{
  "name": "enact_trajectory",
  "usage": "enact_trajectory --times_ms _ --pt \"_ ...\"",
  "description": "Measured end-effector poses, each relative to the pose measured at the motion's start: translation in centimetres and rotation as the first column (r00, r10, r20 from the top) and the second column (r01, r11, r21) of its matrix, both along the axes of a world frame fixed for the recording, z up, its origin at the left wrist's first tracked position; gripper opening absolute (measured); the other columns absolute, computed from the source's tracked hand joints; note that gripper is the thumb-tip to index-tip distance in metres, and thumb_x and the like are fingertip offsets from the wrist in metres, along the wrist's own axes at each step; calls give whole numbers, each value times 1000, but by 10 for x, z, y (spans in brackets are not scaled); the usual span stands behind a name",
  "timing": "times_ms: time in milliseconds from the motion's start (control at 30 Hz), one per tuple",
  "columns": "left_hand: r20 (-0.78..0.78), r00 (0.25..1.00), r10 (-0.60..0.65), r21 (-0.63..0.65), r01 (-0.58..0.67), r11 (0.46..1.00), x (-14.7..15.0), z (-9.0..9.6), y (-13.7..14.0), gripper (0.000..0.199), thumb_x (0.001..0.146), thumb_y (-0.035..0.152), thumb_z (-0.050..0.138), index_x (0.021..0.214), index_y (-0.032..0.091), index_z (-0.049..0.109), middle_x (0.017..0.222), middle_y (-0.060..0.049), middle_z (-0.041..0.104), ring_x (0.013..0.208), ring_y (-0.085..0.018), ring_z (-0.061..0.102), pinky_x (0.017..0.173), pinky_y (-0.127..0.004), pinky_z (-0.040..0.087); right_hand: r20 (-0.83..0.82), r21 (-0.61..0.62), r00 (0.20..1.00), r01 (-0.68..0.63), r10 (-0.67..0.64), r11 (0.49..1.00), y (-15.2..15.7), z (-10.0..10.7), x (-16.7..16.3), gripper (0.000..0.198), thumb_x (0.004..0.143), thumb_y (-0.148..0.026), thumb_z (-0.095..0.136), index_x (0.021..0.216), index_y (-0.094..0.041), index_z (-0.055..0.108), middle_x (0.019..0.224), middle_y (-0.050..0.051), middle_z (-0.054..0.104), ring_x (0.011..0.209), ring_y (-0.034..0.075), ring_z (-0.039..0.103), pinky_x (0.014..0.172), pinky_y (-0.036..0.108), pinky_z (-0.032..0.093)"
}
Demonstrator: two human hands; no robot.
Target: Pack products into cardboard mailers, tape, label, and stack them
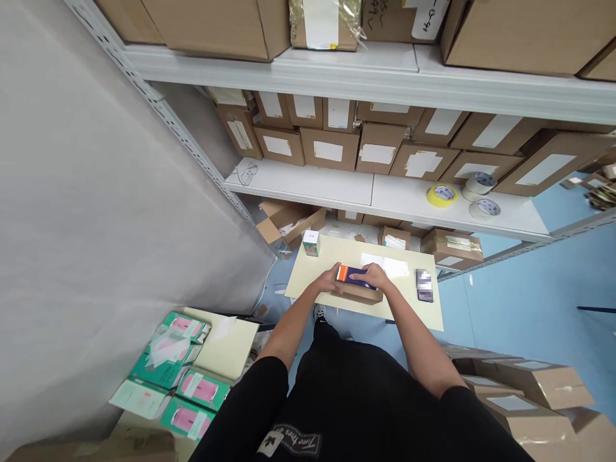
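A dark blue box with an orange and white end (357, 276) lies at the top of a small cardboard box (359, 294), near the front edge of the pale yellow table (414, 310). My left hand (328, 280) is closed round the left end of the cardboard box, right beside the orange end. On the blue box rests the thumb of my right hand (375, 276), which grips its right part. Whether the blue box sits inside the cardboard one or on it, I cannot tell.
A green and white box (311, 243), white papers (385, 264) and a phone (424, 285) lie on the table. Shelves ahead carry labelled cartons (328, 150) and tape rolls (441, 195). Green and pink boxes (192, 420) stand at left, cartons (524, 410) at right.
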State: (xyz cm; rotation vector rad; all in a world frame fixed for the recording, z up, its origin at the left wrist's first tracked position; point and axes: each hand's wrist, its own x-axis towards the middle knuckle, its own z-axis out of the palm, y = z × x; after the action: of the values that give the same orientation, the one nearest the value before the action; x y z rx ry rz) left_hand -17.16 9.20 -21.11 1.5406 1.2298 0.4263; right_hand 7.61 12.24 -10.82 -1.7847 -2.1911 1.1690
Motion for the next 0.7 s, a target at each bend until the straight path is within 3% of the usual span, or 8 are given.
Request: enact_trajectory --times_ms 200,433,533,700 --pt "-61 998 25 -25 -26 999 2 1 -1 143 46 31 95 166 23 18 158 -15 47 140 -39 49 113 -45 42 135 17 989 -70 67 997 5 13 -6 63 68 -83 68 58 -21 62 60 2 63 61 17 58 53 26 32" --pt "-57 998 41 -72 -45 996 2 7 -2 145 46 32 97 166 22 17 145 -17 59 131 -38 57 109 -46 45 283 11 954 -102 94 995 4 25 -6 60 71 -80 71 73 -20 71 79 7 74 75 21 68 56 26 36" --pt "-30 999 44 -65 -46 997 3 8 -2 143 45 31 97 165 20 20 140 -17 62 127 -38 59 108 -46 46 325 -28 941 -92 97 995 3 28 5 61 72 -80 70 76 -19 73 82 9 76 77 22 70 56 26 37" --pt "-118 993 17 -63 -25 998 1 12 0 140 46 34 94 164 27 19 136 -9 63 126 -34 59 107 -45 47 350 -18 933 -81 82 997 3 32 41 63 74 -82 67 72 -19 73 81 10 76 78 23 70 57 28 36"
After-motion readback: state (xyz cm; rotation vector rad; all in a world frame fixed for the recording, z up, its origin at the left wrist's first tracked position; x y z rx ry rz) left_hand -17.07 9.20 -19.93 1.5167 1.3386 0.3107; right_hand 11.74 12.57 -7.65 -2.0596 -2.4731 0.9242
